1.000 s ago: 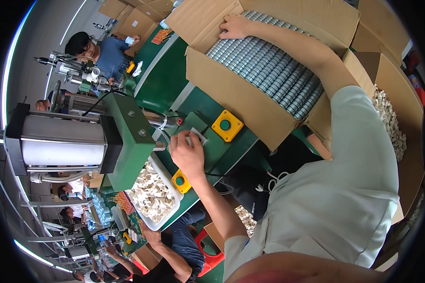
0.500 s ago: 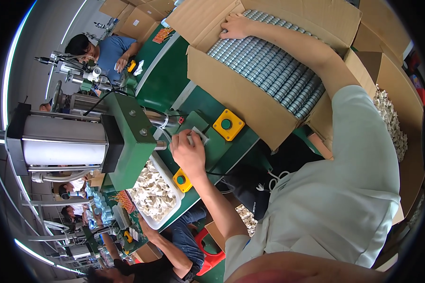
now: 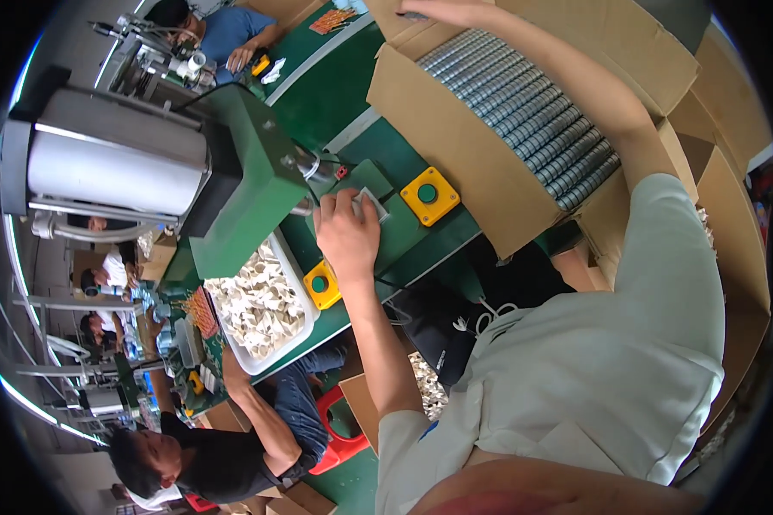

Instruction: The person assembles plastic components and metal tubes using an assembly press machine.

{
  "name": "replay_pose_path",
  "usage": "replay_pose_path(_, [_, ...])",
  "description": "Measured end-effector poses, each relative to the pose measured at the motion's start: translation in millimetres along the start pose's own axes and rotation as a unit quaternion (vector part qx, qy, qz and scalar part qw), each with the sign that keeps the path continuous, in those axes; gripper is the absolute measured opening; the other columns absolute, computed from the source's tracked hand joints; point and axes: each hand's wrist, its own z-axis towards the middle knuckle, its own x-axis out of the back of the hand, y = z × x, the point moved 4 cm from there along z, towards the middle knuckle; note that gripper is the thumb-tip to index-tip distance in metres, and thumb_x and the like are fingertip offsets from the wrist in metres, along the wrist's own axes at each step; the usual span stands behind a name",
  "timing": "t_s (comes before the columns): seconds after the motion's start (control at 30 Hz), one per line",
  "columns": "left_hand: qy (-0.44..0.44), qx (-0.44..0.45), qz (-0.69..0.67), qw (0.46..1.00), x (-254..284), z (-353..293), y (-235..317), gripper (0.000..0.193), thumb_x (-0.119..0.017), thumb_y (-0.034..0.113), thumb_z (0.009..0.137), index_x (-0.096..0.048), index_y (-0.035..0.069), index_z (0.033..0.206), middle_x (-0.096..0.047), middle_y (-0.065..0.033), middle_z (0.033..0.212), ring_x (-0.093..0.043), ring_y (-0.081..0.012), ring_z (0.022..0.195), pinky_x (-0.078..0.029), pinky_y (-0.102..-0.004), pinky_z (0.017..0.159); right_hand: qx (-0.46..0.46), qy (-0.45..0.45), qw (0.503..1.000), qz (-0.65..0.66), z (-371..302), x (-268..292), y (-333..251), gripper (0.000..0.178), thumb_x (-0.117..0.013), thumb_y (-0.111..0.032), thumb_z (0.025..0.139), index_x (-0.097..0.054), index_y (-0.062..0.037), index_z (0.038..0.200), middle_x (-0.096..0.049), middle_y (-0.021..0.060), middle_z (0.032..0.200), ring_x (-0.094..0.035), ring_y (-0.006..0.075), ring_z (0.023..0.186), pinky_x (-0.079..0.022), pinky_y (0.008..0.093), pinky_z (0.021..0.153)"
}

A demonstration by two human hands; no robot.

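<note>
My left hand (image 3: pixel 349 233) is at the green press (image 3: pixel 258 172), its fingers curled down at the small metal fixture (image 3: pixel 371 206) under the ram. What the fingers hold there is hidden. My right arm reaches over an open cardboard box (image 3: pixel 455 163) filled with rows of stacked silvery metal rings (image 3: pixel 524 107). At the upper edge of the picture my right hand (image 3: pixel 447 10), partly cut off, is above the box's far left flap. A small grey metal piece (image 3: pixel 415 15) shows under its fingers.
Two yellow button boxes with green buttons, one right (image 3: pixel 429 196) and one near (image 3: pixel 322 285), flank the fixture. A white tray (image 3: pixel 305 322) holds cream-coloured pieces. Co-workers sit at the far bench (image 3: pixel 232 39) and at lower left (image 3: pixel 223 455). More cartons (image 3: pixel 739 257) stand at the right.
My right hand has moved off the metal rings to above the box's far left flap, with a grey piece under its fingers. My left hand stays at the fixture. The whole view has shifted.
</note>
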Motion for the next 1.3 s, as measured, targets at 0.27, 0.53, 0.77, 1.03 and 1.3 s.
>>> replay_pose_path(0.27, [0.053,0.115,-0.102,0.987,58,-34,-4,0.027,-0.065,0.007,0.081,-0.066,0.006,0.108,-0.055,-0.0161,0.122,-0.053,-0.0327,0.108,-0.044,-0.0396,0.093,0.065,-0.273,0.95,0.14,-12,-55,-100,0.042,-0.056,-0.049,0.089,-0.063,-0.0077,0.089,-0.06,0.0074,0.086,-0.054,0.0243,0.077,-0.043,0.0345,0.073])
replay_pose_path(0.53, [-0.084,0.172,0.109,0.975,82,-89,-29,0.016,-0.066,0.015,0.085,-0.069,0.006,0.097,-0.068,-0.0106,0.117,-0.069,-0.0324,0.083,-0.054,-0.0384,0.068,0.097,-0.512,0.819,0.239,-48,-76,-247,0.039,-0.069,-0.045,0.085,-0.06,-0.0078,0.077,-0.057,0.0031,0.07,-0.05,0.0205,0.063,-0.042,0.032,0.062])
replay_pose_path(0.77, [-0.157,0.224,0.183,0.944,91,-81,-21,0.015,-0.065,0.017,0.088,-0.07,0.009,0.099,-0.072,-0.0051,0.103,-0.068,-0.0312,0.071,-0.052,-0.0393,0.059,0.147,-0.605,0.781,0.047,-52,-97,-238,0.051,-0.089,-0.048,0.062,-0.062,-0.0079,0.077,-0.056,0.0026,0.066,-0.051,0.0192,0.06,-0.04,0.031,0.056])
replay_pose_path(1.03, [-0.11,0.203,0.199,0.952,79,-88,-18,0.017,-0.064,0.022,0.088,-0.068,0.011,0.1,-0.073,-0.008,0.093,-0.068,-0.0317,0.067,-0.051,-0.0408,0.054,0.155,-0.596,0.788,-0.005,-57,-97,-243,0.053,-0.091,-0.043,0.059,-0.066,-0.0027,0.081,-0.066,0.0068,0.071,-0.056,0.0227,0.06,-0.047,0.0326,0.059])
replay_pose_path(1.3, [-0.244,0.207,0.175,0.931,93,-46,-16,0.034,-0.066,0.037,0.087,-0.064,0.005,0.099,-0.071,-0.0131,0.091,-0.066,-0.035,0.061,-0.05,-0.0413,0.055,0.165,-0.582,0.797,0.006,-59,-90,-238,0.05,-0.089,-0.045,0.063,-0.064,-0.0034,0.078,-0.064,0.0063,0.07,-0.054,0.0212,0.061,-0.045,0.0328,0.059])
